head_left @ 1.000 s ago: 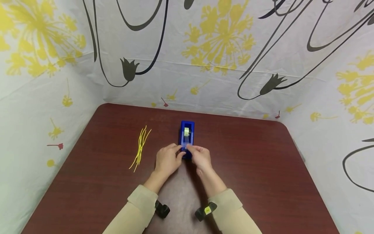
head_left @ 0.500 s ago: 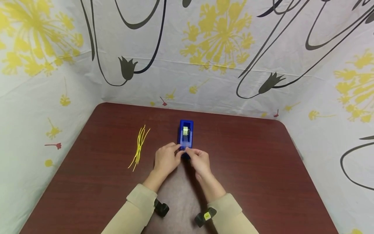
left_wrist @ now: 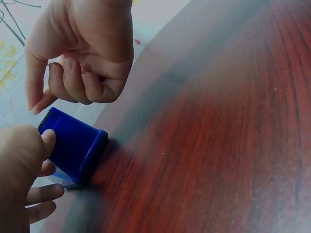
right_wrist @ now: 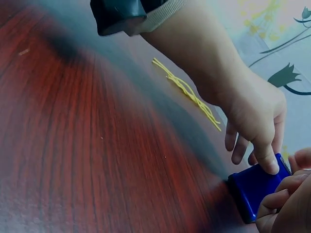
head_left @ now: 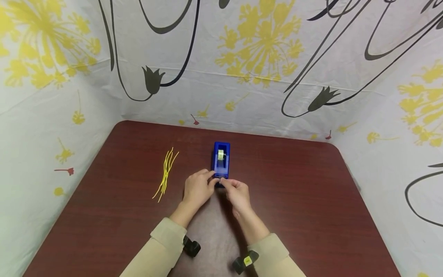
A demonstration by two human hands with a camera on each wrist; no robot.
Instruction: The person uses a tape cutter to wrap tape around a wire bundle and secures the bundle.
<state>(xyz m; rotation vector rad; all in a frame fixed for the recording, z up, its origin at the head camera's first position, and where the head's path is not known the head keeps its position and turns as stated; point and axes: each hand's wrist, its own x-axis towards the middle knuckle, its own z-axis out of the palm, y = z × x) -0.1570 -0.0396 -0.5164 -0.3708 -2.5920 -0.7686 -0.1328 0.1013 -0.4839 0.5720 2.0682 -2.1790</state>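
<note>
A blue tape dispenser (head_left: 222, 169) stands on the table with a small tape roll (head_left: 220, 154) in it. My left hand (head_left: 198, 187) grips its near end; in the left wrist view the thumb lies on the dispenser's (left_wrist: 73, 145) front face, other fingers at its far side. Just off the toothed edge, my right hand (head_left: 239, 195) pinches with thumb and forefinger at the tape's end, its other fingers curled in the left wrist view. The clear tape between those fingertips is too faint to make out.
Several thin yellow strands (head_left: 166, 173) lie in a loose bundle on the dark red table (head_left: 294, 200), left of the dispenser. A patterned white cloth (head_left: 207, 100) hangs behind the table and at both sides.
My right hand has moved slightly toward me, from over the dispenser's front part to its near edge. The left hand keeps its grip, and the dispenser stays in place.
</note>
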